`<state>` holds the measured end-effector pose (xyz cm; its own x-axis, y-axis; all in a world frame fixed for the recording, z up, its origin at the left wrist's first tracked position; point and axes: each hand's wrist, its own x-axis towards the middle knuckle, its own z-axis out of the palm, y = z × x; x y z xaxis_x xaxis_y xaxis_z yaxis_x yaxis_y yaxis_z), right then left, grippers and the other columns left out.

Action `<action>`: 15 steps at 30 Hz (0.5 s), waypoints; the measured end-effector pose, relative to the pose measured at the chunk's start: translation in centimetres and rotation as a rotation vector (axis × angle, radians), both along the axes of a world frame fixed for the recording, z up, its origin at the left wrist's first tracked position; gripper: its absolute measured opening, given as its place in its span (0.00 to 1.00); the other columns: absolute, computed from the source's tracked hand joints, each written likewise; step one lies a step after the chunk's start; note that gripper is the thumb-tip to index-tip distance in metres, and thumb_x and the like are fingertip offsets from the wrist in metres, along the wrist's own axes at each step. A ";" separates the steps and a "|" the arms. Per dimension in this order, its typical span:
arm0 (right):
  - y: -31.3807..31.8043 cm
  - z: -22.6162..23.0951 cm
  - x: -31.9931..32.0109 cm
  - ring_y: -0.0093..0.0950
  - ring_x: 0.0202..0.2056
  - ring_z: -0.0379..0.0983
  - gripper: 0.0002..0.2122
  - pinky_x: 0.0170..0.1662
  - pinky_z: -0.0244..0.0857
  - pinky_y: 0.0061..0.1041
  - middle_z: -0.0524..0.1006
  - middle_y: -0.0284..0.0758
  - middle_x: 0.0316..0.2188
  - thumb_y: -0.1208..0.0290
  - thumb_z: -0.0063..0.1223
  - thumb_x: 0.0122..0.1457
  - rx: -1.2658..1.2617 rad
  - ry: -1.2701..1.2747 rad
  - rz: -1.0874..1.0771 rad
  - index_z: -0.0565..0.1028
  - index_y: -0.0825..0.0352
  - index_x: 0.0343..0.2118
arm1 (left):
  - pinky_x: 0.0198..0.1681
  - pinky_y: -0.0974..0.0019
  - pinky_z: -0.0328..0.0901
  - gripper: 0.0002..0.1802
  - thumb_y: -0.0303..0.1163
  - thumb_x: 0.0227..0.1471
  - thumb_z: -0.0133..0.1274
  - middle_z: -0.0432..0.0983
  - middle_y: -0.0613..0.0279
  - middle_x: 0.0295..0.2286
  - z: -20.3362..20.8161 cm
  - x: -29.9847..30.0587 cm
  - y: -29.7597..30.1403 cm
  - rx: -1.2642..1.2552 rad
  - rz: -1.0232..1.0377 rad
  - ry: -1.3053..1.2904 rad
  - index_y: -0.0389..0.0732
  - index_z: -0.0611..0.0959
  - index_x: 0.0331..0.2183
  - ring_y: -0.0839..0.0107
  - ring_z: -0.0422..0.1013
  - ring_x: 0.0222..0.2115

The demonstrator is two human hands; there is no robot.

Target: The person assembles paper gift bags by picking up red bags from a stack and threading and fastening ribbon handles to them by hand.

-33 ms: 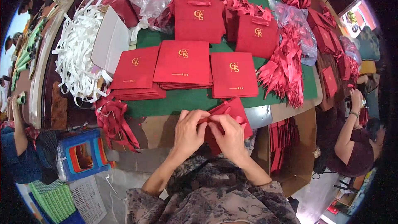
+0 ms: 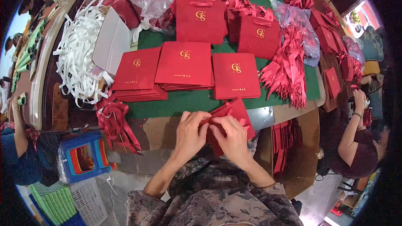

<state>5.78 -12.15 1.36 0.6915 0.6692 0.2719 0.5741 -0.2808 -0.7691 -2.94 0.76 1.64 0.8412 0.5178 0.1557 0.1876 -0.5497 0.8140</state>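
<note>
A red paper gift bag (image 2: 239,114) is held at the table's front edge, with a shiny red ribbon lying on it. My left hand (image 2: 191,133) is closed at the bag's left side, thumb and fingers pinched together. Close beside it, my right hand (image 2: 231,137) is closed too, its thumb nearly meeting the left one. The exact spot they pinch, bag edge or ribbon end, is hidden by the fingers. Just beyond lie three stacks of flat red bags: a left stack (image 2: 136,69), a middle stack (image 2: 184,63) and a right stack (image 2: 237,75).
Finished-looking bags with ribbon handles (image 2: 201,21) stand at the back. Red ribbons (image 2: 289,73) lie to the right, another ribbon bundle (image 2: 115,121) hangs at the left edge. White straps (image 2: 81,50) spill from a box. A carton (image 2: 305,150) of red bags stands right of me; co-workers sit around.
</note>
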 end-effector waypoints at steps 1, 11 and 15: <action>-0.1 0.6 0.1 0.39 0.33 0.76 0.09 0.36 0.69 0.34 0.77 0.39 0.32 0.79 0.64 0.51 0.002 -0.087 -0.010 0.78 0.67 0.36 | 0.39 0.59 0.68 0.12 0.19 0.45 0.59 0.80 0.57 0.33 -0.2 -0.1 0.0 0.022 0.003 0.008 0.37 0.82 0.36 0.57 0.72 0.35; -0.4 1.3 2.5 0.37 0.42 0.67 0.08 0.44 0.59 0.37 0.73 0.32 0.35 0.76 0.61 0.51 -0.137 -0.336 0.069 0.77 0.61 0.35 | 0.38 0.60 0.68 0.14 0.21 0.42 0.63 0.80 0.57 0.32 0.2 -0.2 -0.4 0.103 -0.084 -0.006 0.39 0.82 0.36 0.58 0.72 0.34; -0.8 0.7 2.6 0.37 0.42 0.67 0.07 0.45 0.58 0.37 0.72 0.32 0.35 0.76 0.61 0.51 -0.137 -0.338 0.077 0.76 0.62 0.34 | 0.37 0.60 0.68 0.15 0.25 0.40 0.66 0.80 0.58 0.31 0.5 -0.2 -0.8 0.078 -0.102 0.003 0.39 0.82 0.34 0.59 0.72 0.34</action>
